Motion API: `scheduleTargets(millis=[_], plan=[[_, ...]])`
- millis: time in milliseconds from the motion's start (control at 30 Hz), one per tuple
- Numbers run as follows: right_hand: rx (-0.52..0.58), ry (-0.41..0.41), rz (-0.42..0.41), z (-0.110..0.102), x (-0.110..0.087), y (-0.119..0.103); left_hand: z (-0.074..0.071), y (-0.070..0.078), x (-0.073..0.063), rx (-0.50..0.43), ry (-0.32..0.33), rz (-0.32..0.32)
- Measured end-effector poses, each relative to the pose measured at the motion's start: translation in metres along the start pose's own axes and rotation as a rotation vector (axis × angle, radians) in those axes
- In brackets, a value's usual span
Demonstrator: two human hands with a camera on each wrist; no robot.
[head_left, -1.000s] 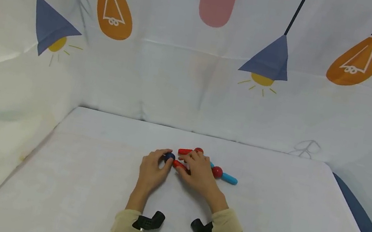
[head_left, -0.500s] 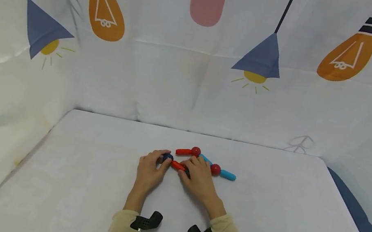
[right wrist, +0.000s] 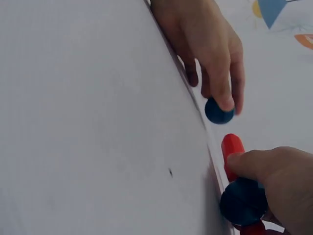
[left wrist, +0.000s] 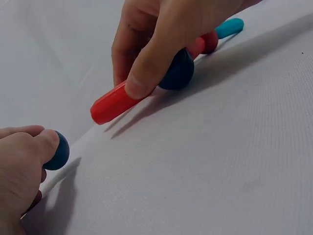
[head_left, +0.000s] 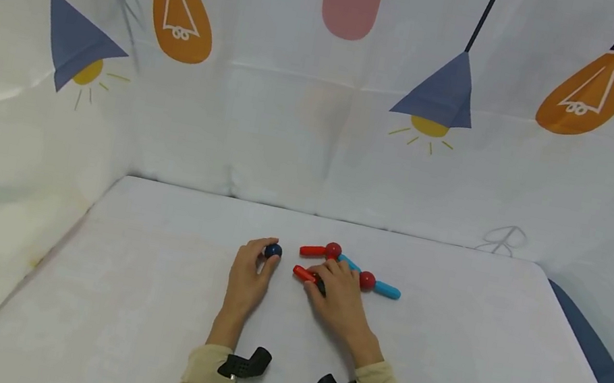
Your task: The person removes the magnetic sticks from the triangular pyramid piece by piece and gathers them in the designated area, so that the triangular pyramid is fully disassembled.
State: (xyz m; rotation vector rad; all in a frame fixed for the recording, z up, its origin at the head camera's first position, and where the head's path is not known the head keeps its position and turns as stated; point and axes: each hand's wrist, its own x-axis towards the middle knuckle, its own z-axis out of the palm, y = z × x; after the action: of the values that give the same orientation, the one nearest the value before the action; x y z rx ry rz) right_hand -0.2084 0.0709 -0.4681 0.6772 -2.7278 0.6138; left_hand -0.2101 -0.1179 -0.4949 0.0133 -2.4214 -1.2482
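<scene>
My left hand (head_left: 247,280) pinches a dark blue ball (head_left: 274,251) between thumb and fingers; in the left wrist view the ball (left wrist: 61,152) shows at the thumb tip. To its right, my right hand (head_left: 341,304) grips a red rod (left wrist: 111,105) beside a second dark blue ball (left wrist: 179,72). That rod's free end points toward the left hand's ball, with a gap between them. Beyond the right hand, the joined pieces continue with a red ball (head_left: 367,281) and a light blue rod (head_left: 387,290). The right hand covers the middle of the row.
Just behind the right hand lie another red rod (head_left: 313,251), a red ball (head_left: 333,250) and a light blue rod (head_left: 350,263) in a slanting line. The white table (head_left: 140,299) ends at a printed cloth wall (head_left: 279,139). Black devices (head_left: 246,363) are strapped at both wrists.
The left hand's blue ball, earlier right at the red rod's tip, has moved away to the left, leaving a gap. The right hand has kept its grip on the row, shifting slightly right.
</scene>
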Motion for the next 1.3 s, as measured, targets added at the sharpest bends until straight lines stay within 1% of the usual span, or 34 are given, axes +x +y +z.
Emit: scheduleTargets(millis=[100,233,333,400,467,533,600,633,667,733,800,867,933,967,1033,1100,1200,1300], plan=[[0.038,-0.036,0.019,-0.004,-0.001,0.007,0.000,0.000,0.001,0.003,-0.001,-0.007],[0.114,-0.069,-0.001,-0.011,0.000,0.018,0.001,-0.001,0.002,0.009,-0.013,-0.006],[0.183,-0.098,-0.007,-0.021,0.001,0.022,0.001,-0.001,0.003,0.037,-0.025,0.004],[0.219,-0.139,0.004,-0.030,0.002,0.025,0.001,0.000,0.004,0.047,-0.036,-0.004],[0.242,-0.186,0.018,-0.037,0.001,0.027,0.001,0.000,0.004,0.041,-0.026,-0.009],[0.252,-0.227,0.023,-0.041,0.001,0.029,0.002,0.001,0.004,0.024,0.007,0.000],[0.262,-0.254,0.027,-0.043,0.000,0.029,0.001,0.004,0.003,-0.007,0.061,0.034],[0.263,-0.266,0.029,-0.043,-0.001,0.030,0.001,0.006,0.003,-0.022,0.089,0.066],[0.265,-0.274,0.031,-0.044,-0.001,0.030,0.000,0.009,0.003,-0.041,0.109,0.111],[0.262,-0.283,0.030,-0.044,-0.001,0.030,0.000,0.016,0.001,-0.086,0.112,0.199],[0.259,-0.286,0.022,-0.044,-0.001,0.030,0.004,0.021,-0.001,-0.116,0.070,0.302],[0.257,-0.285,0.010,-0.043,-0.001,0.030,0.009,0.025,-0.003,-0.120,0.001,0.385],[0.254,-0.278,-0.004,-0.042,-0.001,0.030,0.015,0.027,-0.006,-0.087,-0.059,0.431],[0.255,-0.276,-0.007,-0.042,-0.001,0.030,0.017,0.027,-0.006,-0.067,-0.083,0.443],[0.252,-0.274,-0.009,-0.042,-0.001,0.030,0.019,0.029,-0.008,-0.027,-0.127,0.438],[0.252,-0.276,-0.010,-0.042,-0.001,0.031,0.020,0.030,-0.009,0.004,-0.176,0.411],[0.247,-0.285,-0.004,-0.042,-0.001,0.032,0.019,0.029,-0.009,0.008,-0.269,0.352],[0.246,-0.288,-0.007,-0.043,0.000,0.034,0.019,0.027,-0.009,-0.009,-0.338,0.311]])
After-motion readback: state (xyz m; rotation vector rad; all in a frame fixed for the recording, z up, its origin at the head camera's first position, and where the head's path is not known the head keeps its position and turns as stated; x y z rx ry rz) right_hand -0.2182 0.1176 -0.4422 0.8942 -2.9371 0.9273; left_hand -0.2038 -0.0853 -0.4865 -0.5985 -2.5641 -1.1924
